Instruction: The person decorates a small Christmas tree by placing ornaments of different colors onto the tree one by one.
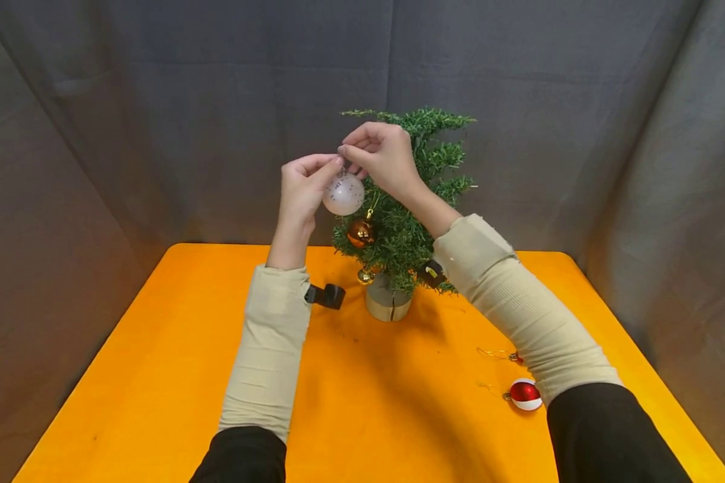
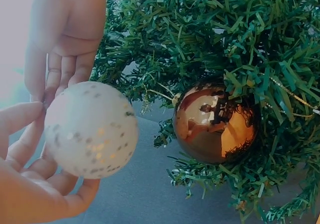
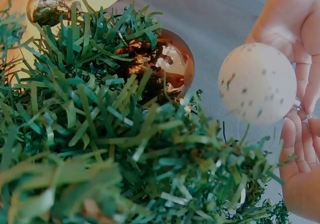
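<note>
A white Christmas bauble (image 1: 343, 196) with dark and gold specks hangs in front of the small artificial tree (image 1: 399, 248), at its left side. My left hand (image 1: 298, 191) pinches the bauble at its top, thumb against the silver cap. From the right, my right hand (image 1: 387, 157) comes in above and pinches at the same spot, fingertips meeting the left hand's. Both hands' fingers largely hide the cap and any loop. In the left wrist view the bauble (image 2: 92, 131) is apart from a shiny copper bauble (image 2: 215, 126) that hangs on the tree.
A small gold bauble (image 1: 365, 276) hangs low on the tree, above its wooden base (image 1: 389, 307). On the orange table (image 1: 157, 376) a red-and-white bauble (image 1: 524, 394) lies at the right, beside a red ornament (image 1: 516, 359) partly hidden by my right sleeve. Grey curtains (image 1: 217, 121) surround the table.
</note>
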The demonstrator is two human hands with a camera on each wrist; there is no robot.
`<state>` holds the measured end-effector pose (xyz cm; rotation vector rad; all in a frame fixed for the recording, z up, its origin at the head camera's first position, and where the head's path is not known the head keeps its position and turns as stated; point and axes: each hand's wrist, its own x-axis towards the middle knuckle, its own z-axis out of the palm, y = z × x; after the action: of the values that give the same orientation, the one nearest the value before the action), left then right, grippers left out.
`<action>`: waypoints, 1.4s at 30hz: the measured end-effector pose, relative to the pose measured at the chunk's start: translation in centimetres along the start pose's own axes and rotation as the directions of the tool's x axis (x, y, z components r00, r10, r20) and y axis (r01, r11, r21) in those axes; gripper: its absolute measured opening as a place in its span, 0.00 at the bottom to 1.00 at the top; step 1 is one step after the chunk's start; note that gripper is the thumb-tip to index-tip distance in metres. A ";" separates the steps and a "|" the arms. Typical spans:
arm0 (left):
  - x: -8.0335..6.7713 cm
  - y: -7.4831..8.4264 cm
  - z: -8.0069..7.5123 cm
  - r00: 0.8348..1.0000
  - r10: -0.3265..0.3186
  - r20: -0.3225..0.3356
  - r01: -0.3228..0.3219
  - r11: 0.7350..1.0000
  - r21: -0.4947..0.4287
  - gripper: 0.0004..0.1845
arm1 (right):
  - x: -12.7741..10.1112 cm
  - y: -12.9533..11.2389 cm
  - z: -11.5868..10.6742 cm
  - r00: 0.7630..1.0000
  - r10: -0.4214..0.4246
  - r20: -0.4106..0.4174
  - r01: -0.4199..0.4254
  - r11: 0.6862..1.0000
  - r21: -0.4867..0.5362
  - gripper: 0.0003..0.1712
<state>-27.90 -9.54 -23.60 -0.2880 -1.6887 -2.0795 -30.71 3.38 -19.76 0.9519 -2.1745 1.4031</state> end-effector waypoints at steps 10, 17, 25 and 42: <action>0.8 0.1 0.1 0.999 -0.022 -0.038 0.020 0.998 -0.056 0.08 | 0.1 0.1 -0.3 1.000 0.014 0.004 -0.014 0.998 -0.065 0.07; 1.3 -0.2 0.5 0.995 -0.079 -0.062 0.068 0.985 -0.156 0.08 | 0.3 -0.2 -0.7 1.000 -0.025 0.018 0.027 0.984 -0.175 0.06; 1.9 -0.1 1.2 0.997 -0.068 -0.040 0.054 0.956 -0.288 0.05 | 0.5 0.0 -1.1 0.964 -0.266 -0.012 0.240 0.887 -0.395 0.06; 2.7 0.2 2.6 0.991 -0.078 -0.106 0.042 0.950 -0.308 0.06 | 1.3 -0.8 -1.4 0.946 -0.321 0.037 0.288 0.787 -0.545 0.07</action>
<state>-30.53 -7.60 -21.67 -0.2072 -1.3210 -2.3541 -31.11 3.95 -17.79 0.9611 -2.0765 0.5915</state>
